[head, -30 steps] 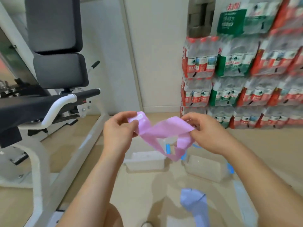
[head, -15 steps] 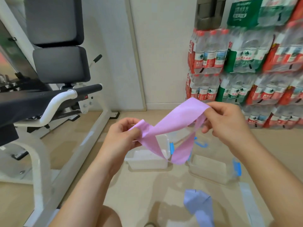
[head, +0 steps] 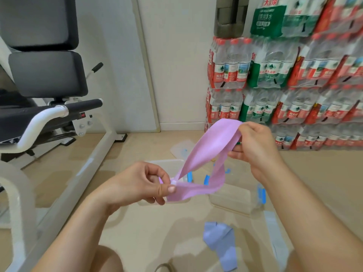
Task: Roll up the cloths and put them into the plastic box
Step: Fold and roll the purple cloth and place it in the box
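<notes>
Soft even indoor light, wide-angle edge bending

You had open floor (head: 141, 232) at lower centre, between your forearms. The pink cloth (head: 210, 148), pinched in your left hand (head: 141, 185) and right hand (head: 257, 148), hung across the centre box (head: 167, 161) and the box beside it (head: 233, 197). The bench frame (head: 94, 154) blocked the left and water packs (head: 294, 85) walled the upper right. A blue cloth (head: 220, 242) lay at lower right.

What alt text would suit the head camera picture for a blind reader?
A left hand pinches the low end of a pink cloth strip and a right hand holds its raised end, above clear plastic boxes and a blue cloth on the floor. Bottled water packs stand stacked behind.
</notes>
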A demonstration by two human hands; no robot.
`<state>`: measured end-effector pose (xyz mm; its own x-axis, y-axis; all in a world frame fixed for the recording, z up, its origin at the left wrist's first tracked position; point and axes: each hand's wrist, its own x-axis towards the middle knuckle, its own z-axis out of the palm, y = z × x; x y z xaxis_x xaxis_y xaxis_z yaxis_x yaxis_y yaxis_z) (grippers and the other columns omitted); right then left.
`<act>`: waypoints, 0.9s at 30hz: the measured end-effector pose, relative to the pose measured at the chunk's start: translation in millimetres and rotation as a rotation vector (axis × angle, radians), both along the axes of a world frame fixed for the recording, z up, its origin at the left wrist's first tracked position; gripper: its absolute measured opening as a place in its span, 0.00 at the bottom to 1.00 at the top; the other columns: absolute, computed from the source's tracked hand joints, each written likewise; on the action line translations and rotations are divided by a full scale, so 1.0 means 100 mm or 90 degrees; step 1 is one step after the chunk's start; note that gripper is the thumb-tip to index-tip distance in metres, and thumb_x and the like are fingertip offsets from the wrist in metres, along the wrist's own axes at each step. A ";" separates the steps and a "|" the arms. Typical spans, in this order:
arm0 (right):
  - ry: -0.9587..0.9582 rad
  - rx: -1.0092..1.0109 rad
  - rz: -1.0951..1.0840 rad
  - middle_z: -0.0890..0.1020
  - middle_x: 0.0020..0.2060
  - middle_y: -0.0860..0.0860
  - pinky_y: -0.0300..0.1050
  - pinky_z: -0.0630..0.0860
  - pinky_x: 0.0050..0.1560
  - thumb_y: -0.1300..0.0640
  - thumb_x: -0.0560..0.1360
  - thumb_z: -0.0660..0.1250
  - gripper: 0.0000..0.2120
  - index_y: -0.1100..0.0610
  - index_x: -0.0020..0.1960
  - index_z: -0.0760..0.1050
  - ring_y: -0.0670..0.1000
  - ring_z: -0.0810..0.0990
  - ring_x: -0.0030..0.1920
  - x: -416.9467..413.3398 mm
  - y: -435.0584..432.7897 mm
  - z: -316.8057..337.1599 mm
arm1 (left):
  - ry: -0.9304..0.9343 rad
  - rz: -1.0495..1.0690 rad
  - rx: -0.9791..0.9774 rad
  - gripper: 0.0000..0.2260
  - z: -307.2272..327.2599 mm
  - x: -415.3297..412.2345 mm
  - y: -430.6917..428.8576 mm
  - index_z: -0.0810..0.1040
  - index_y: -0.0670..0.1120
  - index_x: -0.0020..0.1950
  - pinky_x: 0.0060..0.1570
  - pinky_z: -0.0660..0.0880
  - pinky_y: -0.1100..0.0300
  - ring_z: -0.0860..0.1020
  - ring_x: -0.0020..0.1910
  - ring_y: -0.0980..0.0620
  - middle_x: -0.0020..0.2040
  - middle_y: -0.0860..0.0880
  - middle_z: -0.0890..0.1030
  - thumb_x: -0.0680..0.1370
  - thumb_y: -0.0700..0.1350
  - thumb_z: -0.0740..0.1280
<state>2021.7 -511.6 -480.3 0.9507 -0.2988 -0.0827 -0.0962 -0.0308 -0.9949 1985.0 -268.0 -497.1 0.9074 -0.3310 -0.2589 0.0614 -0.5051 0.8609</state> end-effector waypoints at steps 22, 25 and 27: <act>0.114 0.165 0.415 0.78 0.32 0.53 0.40 0.79 0.29 0.61 0.74 0.69 0.11 0.59 0.55 0.75 0.49 0.80 0.28 -0.16 0.26 -0.02 | 0.044 -0.065 -0.074 0.34 -0.14 -0.02 -0.14 0.74 0.53 0.65 0.61 0.71 0.61 0.75 0.63 0.58 0.62 0.56 0.79 0.63 0.68 0.71; 0.078 0.174 0.503 0.81 0.35 0.54 0.41 0.80 0.38 0.67 0.71 0.70 0.20 0.59 0.62 0.73 0.52 0.82 0.36 -0.17 0.19 0.00 | -0.010 -0.012 -0.123 0.18 -0.12 0.00 -0.22 0.77 0.46 0.60 0.62 0.74 0.57 0.78 0.60 0.47 0.58 0.43 0.81 0.72 0.50 0.72; 0.061 0.181 0.574 0.83 0.39 0.58 0.43 0.80 0.44 0.72 0.70 0.69 0.22 0.59 0.62 0.73 0.54 0.82 0.40 -0.17 0.13 0.02 | -0.041 0.005 -0.134 0.21 -0.13 0.00 -0.24 0.76 0.49 0.60 0.63 0.74 0.52 0.78 0.60 0.46 0.59 0.43 0.79 0.69 0.49 0.75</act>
